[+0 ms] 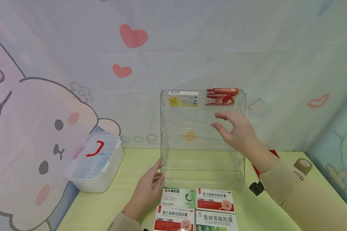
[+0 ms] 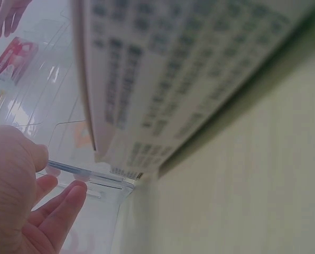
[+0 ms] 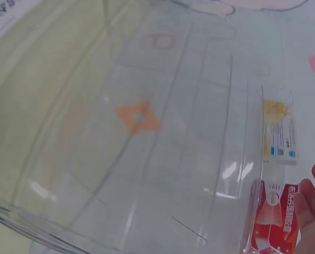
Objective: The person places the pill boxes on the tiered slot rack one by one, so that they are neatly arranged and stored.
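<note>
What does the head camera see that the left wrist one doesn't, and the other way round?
Only the head view shows the white case at the left and the brown roll.

Only the left wrist view shows, close up, a box's small-print panel.

Both show the clear rack, the red medicine box on its top tier, the left hand at the rack's side, and the right hand.

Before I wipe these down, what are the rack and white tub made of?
The rack looks like glossy clear plastic, probably acrylic: the backdrop shows through, with bright glints. The tub seems smooth plastic, given its rounded white walls and translucent-looking lid.
</note>
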A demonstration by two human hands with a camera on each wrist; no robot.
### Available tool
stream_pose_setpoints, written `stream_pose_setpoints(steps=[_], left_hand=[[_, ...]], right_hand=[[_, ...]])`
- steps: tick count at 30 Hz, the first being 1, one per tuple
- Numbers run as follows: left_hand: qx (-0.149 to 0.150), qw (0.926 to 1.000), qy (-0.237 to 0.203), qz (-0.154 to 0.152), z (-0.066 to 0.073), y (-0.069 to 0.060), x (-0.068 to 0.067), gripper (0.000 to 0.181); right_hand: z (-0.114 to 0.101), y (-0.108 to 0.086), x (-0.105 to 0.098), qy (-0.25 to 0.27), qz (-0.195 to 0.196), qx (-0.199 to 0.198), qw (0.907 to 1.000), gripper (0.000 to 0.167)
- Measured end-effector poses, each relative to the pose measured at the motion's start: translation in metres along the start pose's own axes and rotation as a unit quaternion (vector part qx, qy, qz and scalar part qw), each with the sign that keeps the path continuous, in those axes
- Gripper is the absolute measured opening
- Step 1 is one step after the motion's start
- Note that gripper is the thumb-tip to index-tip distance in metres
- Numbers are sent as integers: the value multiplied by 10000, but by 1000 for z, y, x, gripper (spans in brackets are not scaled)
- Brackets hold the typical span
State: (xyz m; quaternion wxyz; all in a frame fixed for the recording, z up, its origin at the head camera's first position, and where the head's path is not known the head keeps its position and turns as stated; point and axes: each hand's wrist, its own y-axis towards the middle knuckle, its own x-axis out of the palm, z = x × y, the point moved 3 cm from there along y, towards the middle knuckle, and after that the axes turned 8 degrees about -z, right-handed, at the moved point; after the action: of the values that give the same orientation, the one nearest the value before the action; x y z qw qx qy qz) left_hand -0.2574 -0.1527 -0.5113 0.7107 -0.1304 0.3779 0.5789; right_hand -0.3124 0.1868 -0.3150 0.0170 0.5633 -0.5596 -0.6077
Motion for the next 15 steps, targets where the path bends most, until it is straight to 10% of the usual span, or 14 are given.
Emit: stream_pose_setpoints(steps=[15], left_hand=[[86, 9999, 69, 47, -1, 1, 0, 73]], right_hand=[[-3, -95, 25, 232, -628, 501, 9965, 46]])
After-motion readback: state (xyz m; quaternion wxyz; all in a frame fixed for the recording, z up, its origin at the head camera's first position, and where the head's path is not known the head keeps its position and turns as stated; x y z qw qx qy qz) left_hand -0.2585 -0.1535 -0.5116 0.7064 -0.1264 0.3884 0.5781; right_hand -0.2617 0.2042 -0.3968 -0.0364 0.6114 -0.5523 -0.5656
